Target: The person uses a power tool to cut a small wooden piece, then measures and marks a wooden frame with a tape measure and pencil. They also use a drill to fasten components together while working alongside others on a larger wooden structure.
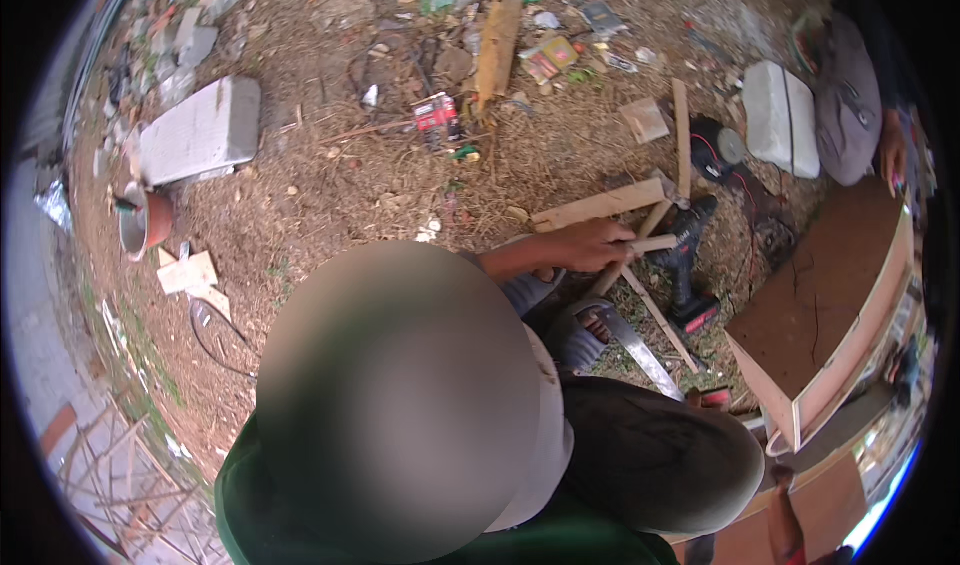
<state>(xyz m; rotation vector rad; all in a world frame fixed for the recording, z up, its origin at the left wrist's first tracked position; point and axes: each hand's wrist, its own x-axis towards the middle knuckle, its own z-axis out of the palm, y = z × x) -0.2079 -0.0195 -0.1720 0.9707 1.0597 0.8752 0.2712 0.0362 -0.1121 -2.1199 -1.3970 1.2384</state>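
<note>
My left hand [596, 246] reaches in from the left, its fingers closed round a short wooden stick [655, 244] whose pale end sticks out to the right. Beneath it, several more wooden strips cross, among them a thicker wooden batten [598, 206]. A cordless drill [684, 250] with a red and black battery stands just right of the hand. Nearer to me, a handsaw [645, 355] slants from beside my sandalled foot [585, 337] toward my dark-trousered knee [665, 455]. The knee partly covers the saw's handle end. My right hand does not show.
A brown wooden box [815, 275] stands at the right, with another person's hand [893, 153] at its far end. Another person's arm [785, 525] shows lower right. White blocks [205, 130], a bucket [150, 221], a wired round tool [728, 147] and litter lie around.
</note>
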